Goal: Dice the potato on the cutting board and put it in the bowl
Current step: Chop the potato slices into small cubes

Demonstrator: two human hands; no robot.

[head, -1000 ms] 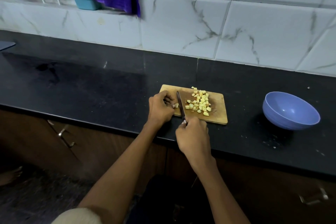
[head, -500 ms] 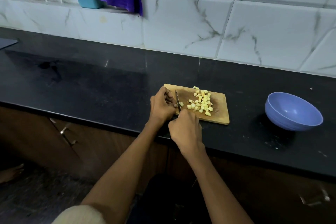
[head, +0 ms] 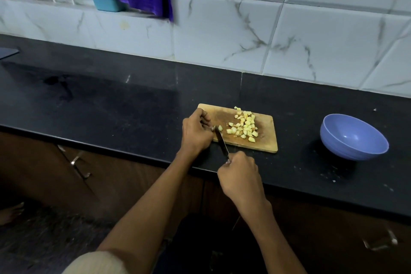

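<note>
Right hand (head: pixel 239 176) drawn back gripping knife (head: pixel 222 143), left hand (head: pixel 195 132) pinching potato piece (head: pixel 220 127) (board's (head: pixel 266 140) left end), bowl (head: pixel 353 138) empty

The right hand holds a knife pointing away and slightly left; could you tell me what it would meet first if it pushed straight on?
Probably the small potato piece at the blade tip, pinched by the left hand; depth is unclear.

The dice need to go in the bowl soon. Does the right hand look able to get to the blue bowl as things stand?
Probably yes. Bare countertop lies between the right hand and the blue bowl, with nothing in the way. But its fingers hold the knife, so it would have to set that down first.
</note>
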